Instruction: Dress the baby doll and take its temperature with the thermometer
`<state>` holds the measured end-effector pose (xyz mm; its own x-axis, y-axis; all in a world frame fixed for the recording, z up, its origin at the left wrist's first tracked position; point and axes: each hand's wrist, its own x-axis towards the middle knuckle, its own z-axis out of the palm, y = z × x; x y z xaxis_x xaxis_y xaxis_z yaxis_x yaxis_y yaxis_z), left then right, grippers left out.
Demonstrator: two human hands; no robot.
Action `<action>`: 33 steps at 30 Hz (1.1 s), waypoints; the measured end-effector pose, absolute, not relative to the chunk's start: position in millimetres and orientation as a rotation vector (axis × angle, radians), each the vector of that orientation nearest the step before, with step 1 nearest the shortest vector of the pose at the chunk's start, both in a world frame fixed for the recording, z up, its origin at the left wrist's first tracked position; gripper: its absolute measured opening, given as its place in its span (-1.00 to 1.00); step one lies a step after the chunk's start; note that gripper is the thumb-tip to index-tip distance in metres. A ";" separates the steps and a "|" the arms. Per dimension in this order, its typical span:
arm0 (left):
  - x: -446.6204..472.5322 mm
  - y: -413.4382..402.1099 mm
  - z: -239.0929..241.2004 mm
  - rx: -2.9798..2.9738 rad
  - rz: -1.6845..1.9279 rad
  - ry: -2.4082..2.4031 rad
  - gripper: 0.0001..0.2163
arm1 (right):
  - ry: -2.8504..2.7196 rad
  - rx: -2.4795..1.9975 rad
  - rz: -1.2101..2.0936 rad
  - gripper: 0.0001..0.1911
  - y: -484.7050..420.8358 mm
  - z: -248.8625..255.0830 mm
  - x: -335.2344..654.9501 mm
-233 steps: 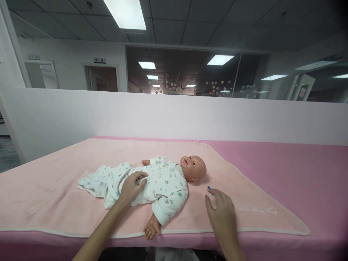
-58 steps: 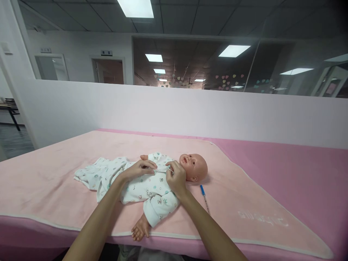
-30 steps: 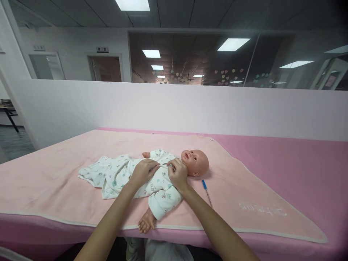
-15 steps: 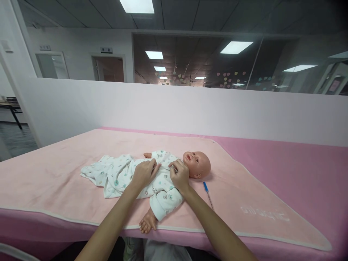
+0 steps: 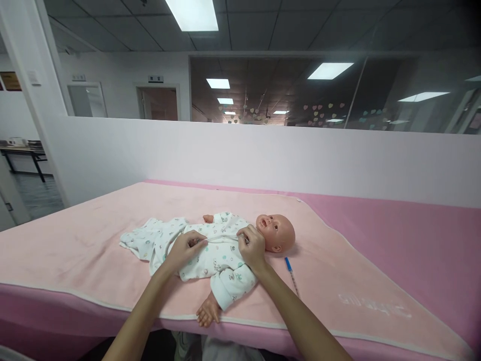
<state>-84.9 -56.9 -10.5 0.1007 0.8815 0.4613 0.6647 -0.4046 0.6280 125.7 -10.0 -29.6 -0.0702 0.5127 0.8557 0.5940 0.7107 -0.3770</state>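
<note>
The doll (image 5: 276, 231) lies mid-blanket (image 5: 93, 240), one arm reaching the near edge. The left hand (image 5: 185, 249) and right hand (image 5: 253, 246) each pinch its romper (image 5: 210, 255). A pen (image 5: 291, 268) lies right. Open cloth flanks both sides; the embossed lettering (image 5: 374, 304) is unreadable.

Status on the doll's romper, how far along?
Done: the doll lies on the blanket with its near arm through the romper sleeve. In hand: the left hand and right hand pinch the front opening at the chest. To do: the leg end lies loose and rumpled; whether the fasteners are shut cannot be told. A blue-tipped stick lies nearby.
</note>
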 end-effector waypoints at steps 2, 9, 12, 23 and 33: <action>-82.4 -56.9 -13.2 2.128 1.241 1.584 -0.75 | -1.717 -0.894 -0.092 -0.80 -10.4 -29.4 125.6; -72.9 -54.5 -25.8 2.339 1.381 1.799 -0.76 | -1.721 -0.910 -0.092 -0.79 -11.7 -28.2 125.9; -72.6 -54.0 -27.4 2.465 1.298 1.866 -0.75 | -1.713 -0.911 -0.094 -0.78 -11.2 -28.5 125.9; -70.8 -57.0 -26.2 2.457 1.301 1.938 -0.75 | -1.715 -0.908 -0.092 -0.79 -11.9 -27.5 125.4; -74.9 -53.0 -24.1 2.438 1.091 1.817 -0.81 | -1.718 -0.921 -0.117 -0.78 -10.8 -29.1 123.9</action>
